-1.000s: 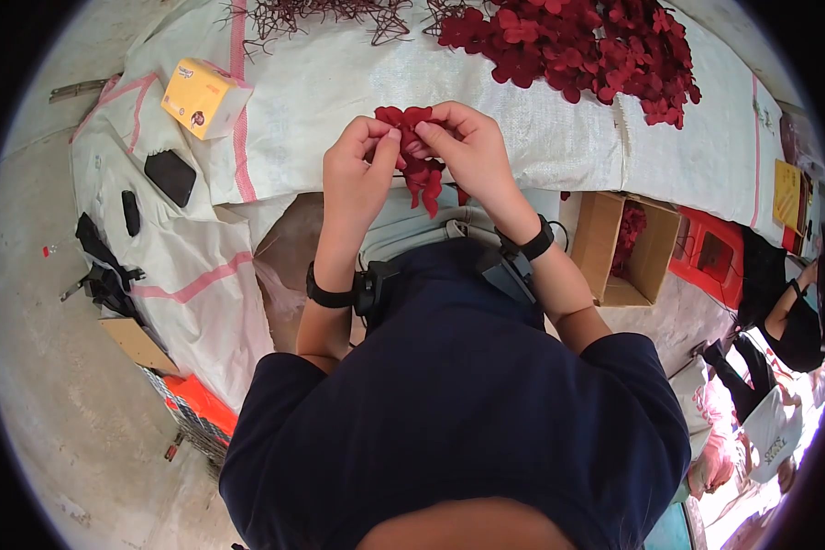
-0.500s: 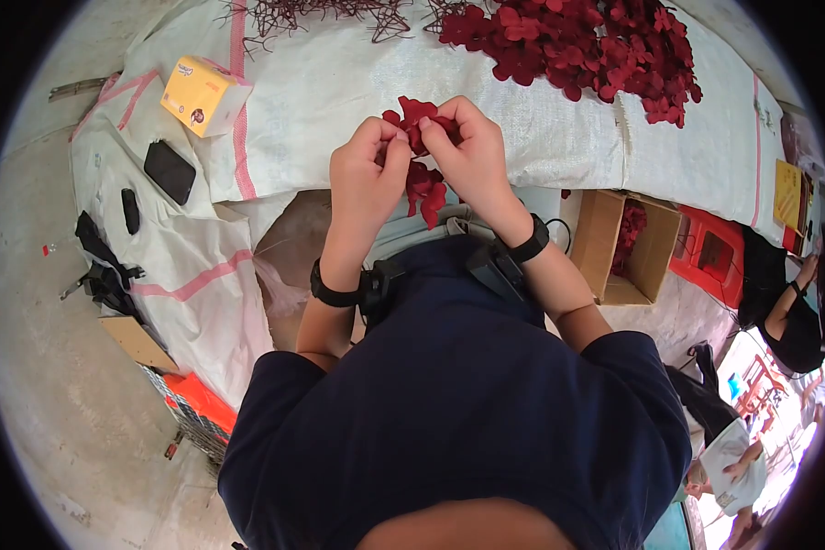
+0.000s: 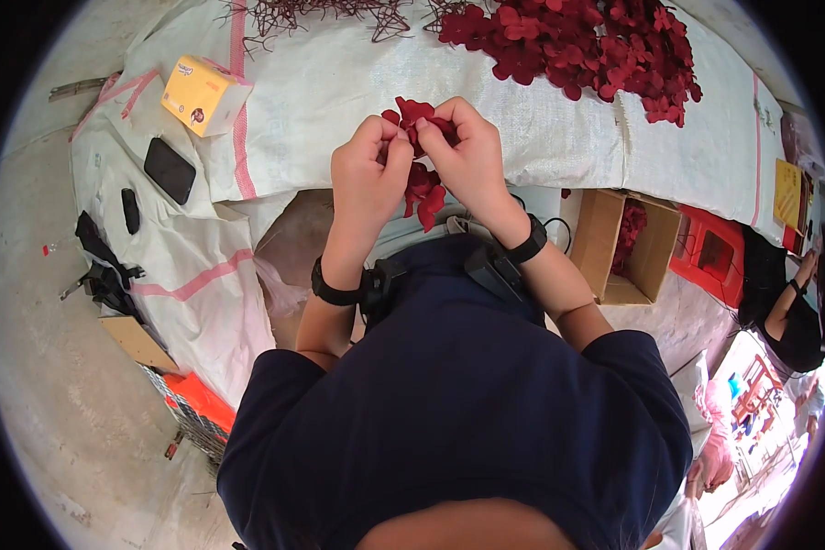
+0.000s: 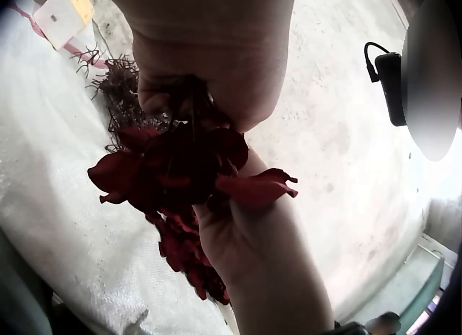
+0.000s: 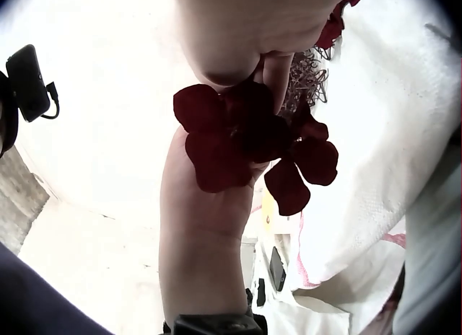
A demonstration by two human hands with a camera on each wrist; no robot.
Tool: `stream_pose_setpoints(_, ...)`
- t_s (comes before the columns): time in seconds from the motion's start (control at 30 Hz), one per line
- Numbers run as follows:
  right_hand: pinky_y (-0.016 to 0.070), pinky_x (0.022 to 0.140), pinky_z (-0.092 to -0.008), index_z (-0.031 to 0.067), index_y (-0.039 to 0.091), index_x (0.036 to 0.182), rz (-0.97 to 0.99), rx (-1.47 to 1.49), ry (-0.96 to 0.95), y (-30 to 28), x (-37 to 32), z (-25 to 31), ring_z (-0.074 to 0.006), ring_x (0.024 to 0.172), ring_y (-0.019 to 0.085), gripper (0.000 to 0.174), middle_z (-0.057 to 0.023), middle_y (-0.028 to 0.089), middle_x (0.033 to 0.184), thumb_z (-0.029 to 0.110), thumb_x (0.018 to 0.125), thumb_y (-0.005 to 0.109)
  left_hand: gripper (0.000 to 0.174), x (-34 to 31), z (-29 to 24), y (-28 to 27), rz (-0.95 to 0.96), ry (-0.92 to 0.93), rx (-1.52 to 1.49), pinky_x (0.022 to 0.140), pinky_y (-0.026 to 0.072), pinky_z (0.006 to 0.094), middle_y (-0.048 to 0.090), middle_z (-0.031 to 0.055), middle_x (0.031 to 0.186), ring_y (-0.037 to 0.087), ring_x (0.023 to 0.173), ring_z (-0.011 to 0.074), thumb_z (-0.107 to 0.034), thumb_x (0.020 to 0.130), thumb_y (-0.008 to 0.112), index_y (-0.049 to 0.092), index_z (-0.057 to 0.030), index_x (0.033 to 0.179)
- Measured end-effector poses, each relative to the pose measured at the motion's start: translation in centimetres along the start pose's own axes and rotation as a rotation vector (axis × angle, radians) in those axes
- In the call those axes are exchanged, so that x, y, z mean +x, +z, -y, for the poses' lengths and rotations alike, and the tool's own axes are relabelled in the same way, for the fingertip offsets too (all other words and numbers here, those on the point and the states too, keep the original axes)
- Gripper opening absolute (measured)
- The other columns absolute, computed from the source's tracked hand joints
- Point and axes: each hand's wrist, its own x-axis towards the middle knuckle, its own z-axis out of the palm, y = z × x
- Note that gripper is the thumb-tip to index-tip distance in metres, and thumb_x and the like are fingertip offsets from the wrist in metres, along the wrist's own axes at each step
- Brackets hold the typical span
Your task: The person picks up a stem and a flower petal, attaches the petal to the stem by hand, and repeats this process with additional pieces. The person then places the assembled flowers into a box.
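Both hands meet over the near edge of the white-covered surface in the head view. The left hand [image 3: 372,174] pinches a sprig of dark red petals [image 3: 424,194] between thumb and curled fingers. From the other side the right hand [image 3: 468,158] pinches the upper petals, thumb against fingers. Red petals [image 4: 166,169] hang below the left hand [image 4: 216,61] in the left wrist view, with thin dark stems running up into its grip. In the right wrist view, rounded petals [image 5: 220,151] hang under the right hand [image 5: 253,25]; its fingertips are partly hidden.
A heap of red petals [image 3: 596,55] and dark bare stems [image 3: 339,11] lie at the back of the surface. A yellow tissue pack [image 3: 202,96] and a phone [image 3: 170,170] are at left. An open cardboard box [image 3: 599,246] and a red stool [image 3: 709,257] stand at right.
Since the earliest frame both hands have shifted slightly right, and the petals between them have turned, with some now rising above the fingers. Over the last half second the hands have barely moved.
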Motion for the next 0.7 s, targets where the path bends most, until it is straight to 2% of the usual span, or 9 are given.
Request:
stream_pose_setpoints(0.17,0.0365,0.048,-0.0171,0.0001,0.049,0.072,0.002,0.001,-0.006,0.11,-0.06,-0.08,-0.0022,0.055,0.043,0.009,-0.0002,0.052,0.06,0.006,0.076,0.055,0.005,-0.07,-0.02,-0.07,-0.006,-0.004,-0.005,0.043,0.0364,0.0198,0.052,0.004,0.055,0.046,0.048,0.0044,-0.002,0.075,0.049,0.049,0.0007,0.071)
stream_pose_setpoints(0.3,0.04,0.051,-0.0177,-0.0007,0.049,0.074,0.048,-0.026,0.02,-0.17,-0.1,0.14,-0.0035,0.058,0.048,0.008,-0.0019,0.055,0.064,0.005,0.076,0.055,0.006,-0.12,0.04,0.02,-0.01,0.0,0.019,0.043,0.0373,0.0214,0.053,0.0054,0.055,0.047,0.048,0.0061,-0.003,0.076,0.049,0.049,0.0009,0.072)
stream_pose_setpoints(0.43,0.0439,0.057,-0.0194,-0.0018,0.049,0.077,0.094,0.12,0.042,-0.17,0.04,-0.32,-0.0065,0.064,0.053,0.006,-0.0044,0.056,0.069,0.002,0.077,0.053,0.006,-0.07,0.24,0.1,-0.019,0.03,0.055,0.044,0.0383,0.0233,0.053,0.0073,0.055,0.048,0.047,0.0088,-0.003,0.077,0.048,0.048,0.0008,0.072)
stream_pose_setpoints(0.53,0.0459,0.063,-0.0211,-0.0028,0.048,0.082,0.088,0.109,0.014,-0.26,-0.01,-0.4,-0.0099,0.071,0.056,0.005,-0.0071,0.057,0.075,-0.001,0.078,0.05,0.006,-0.04,0.25,0.26,-0.001,0.048,0.087,0.044,0.0391,0.0248,0.053,0.0086,0.056,0.05,0.047,0.0113,-0.004,0.078,0.048,0.047,0.0005,0.073)
stream_pose_setpoints(0.7,0.0453,0.063,-0.0217,-0.0028,0.047,0.085,0.049,0.039,-0.053,0.0,-0.46,-0.73,-0.0108,0.071,0.055,0.007,-0.0081,0.056,0.078,-0.002,0.079,0.047,0.005,-0.25,0.11,0.65,-0.022,0.103,0.099,0.046,0.0401,0.0267,0.054,0.0102,0.059,0.051,0.049,0.0158,-0.004,0.078,0.047,0.046,0.0,0.075)
